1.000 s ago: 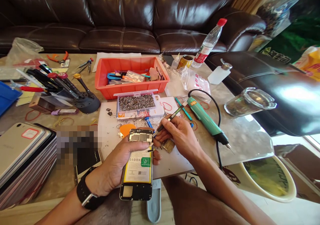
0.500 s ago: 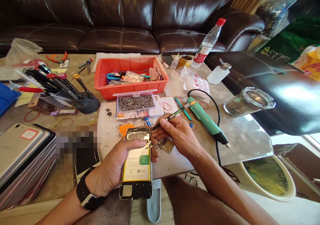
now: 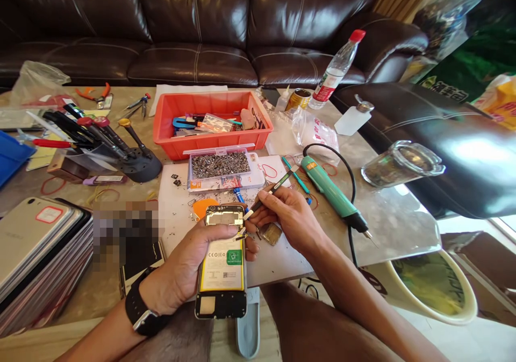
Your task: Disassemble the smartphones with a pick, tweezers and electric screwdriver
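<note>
Left hand [image 3: 177,265] grips a metal-framed smartphone [image 3: 221,265]; right hand [image 3: 288,217] pinches a metal-tipped pick [image 3: 270,193].

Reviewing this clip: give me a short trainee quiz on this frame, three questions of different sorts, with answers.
1. Which hand holds the opened smartphone?
2. True or false: the green soldering iron is held by neither hand.
3. The right hand holds: A) pliers, B) a slim green-handled tool, C) a water bottle.

Key: 1. The left hand. 2. True. 3. B.
</note>
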Motion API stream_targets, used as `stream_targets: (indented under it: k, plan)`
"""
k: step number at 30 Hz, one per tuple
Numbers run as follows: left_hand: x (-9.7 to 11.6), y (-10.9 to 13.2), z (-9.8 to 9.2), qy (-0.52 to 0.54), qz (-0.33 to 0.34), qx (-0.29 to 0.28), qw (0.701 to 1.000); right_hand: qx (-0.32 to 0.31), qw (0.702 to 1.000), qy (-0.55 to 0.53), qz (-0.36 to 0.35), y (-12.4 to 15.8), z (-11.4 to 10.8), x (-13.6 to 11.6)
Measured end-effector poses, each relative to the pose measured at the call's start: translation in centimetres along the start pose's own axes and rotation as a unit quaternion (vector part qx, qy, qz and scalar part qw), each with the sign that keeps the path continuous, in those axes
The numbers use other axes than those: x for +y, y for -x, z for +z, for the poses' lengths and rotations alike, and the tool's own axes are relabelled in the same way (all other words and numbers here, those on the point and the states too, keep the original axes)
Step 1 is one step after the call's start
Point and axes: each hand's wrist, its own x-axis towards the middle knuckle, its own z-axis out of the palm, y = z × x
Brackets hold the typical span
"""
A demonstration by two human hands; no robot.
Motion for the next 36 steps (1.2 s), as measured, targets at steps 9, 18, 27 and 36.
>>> stream_targets:
  k: [9,18,27,36]
  plan:
    - [-0.1,0.0,-0.2,0.002,0.002,-0.010,1.000,-0.045,0.998,-0.028,-0.041,0.2,-0.3,0.5]
    - [-0.1,-0.1,-0.4,0.009,-0.006,-0.016,1.000,0.008,1.000,-0.026,0.014,-0.1,-0.2,0.7]
    - [0.0,0.0,-0.1,0.011,-0.011,0.004,1.000,0.027,0.999,-0.035,0.003,-0.2,0.0,0.5]
    - [-0.3,0.4,1.5,-0.062,0.048,0.046,0.996,0.052,0.997,0.037,-0.045,0.5,0.7,-0.7]
